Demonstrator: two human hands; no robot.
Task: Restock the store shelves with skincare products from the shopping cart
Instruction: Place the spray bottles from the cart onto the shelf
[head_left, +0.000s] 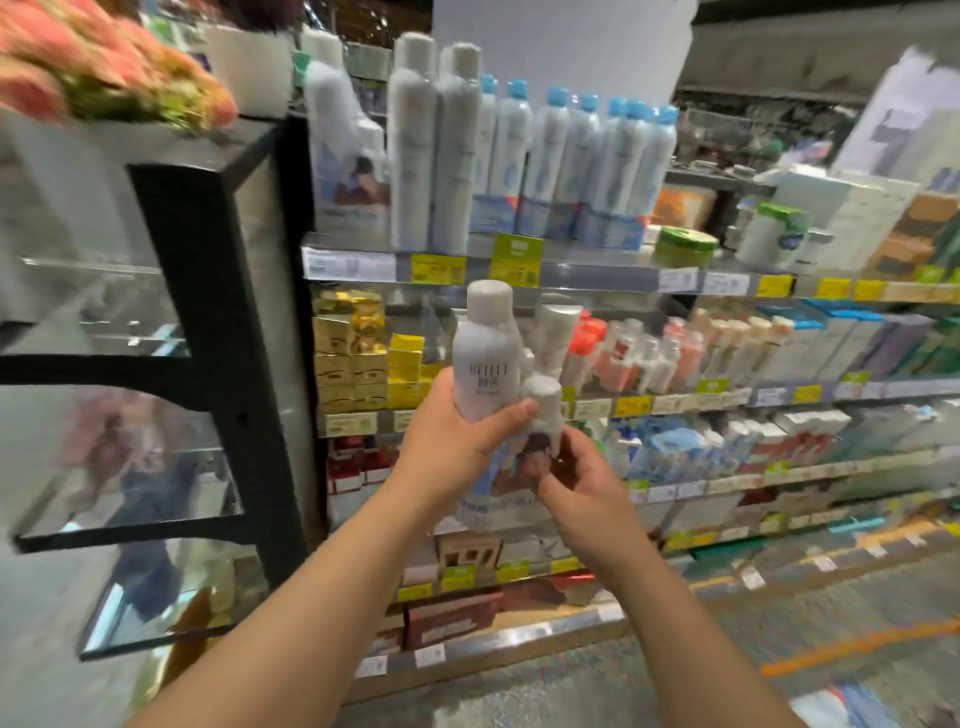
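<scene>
- Head view: left hand wraps the wrapped spray-bottle pack upright, likely to carry its weight
- right hand pinches its lower label, steadying it
- pack is raised before the shelf front edge, below matching spray cans

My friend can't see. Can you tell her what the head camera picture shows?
Two hands hold a white bottle pack up before store shelves: the left hand grips the big bottle, the right hand pinches its lower edge. Tall white bottles with blue caps line the top shelf.
</scene>
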